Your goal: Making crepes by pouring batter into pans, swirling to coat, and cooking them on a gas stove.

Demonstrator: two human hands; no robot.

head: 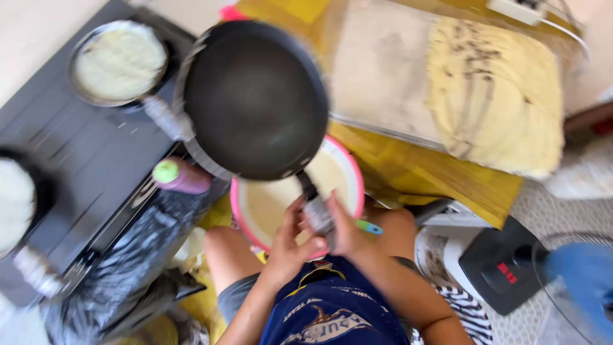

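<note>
Pan (255, 96), black and round, hung empty in mid-air at the centre of the view, its dark inside turned toward the camera and its handle (314, 207) running down toward the person. Both hands met on that handle: the left hand (288, 246) was clenched around its lower end from the left, and the right hand (348, 227) was wrapped around it from the right, so the pan's bowl lay beyond and above the grip, on the far side of the knuckles. Directly beneath the handle and the near edge of the pan sat a pink-rimmed bowl (348, 172) filled with pale batter, partly hidden by the pan. A green-capped purple bottle (182, 177) lay just left of the bowl, at the edge of a dark stove top (83, 153). On that stove, far left, a second pan (118, 62) held a pale round crepe, and another dark pan (19, 195) with a pale round sat at the left edge of the view. A crumpled black plastic bag (134, 249) hung down the near side of the stove. To the far right, a stack of yellow crepes (495, 96) rested on a pale board (383, 70) over a yellow surface (428, 172). Near right stood a black appliance (501, 268) with a small red display, too blurred to read, and a blurred blue shape (584, 281) at the edge.
</note>
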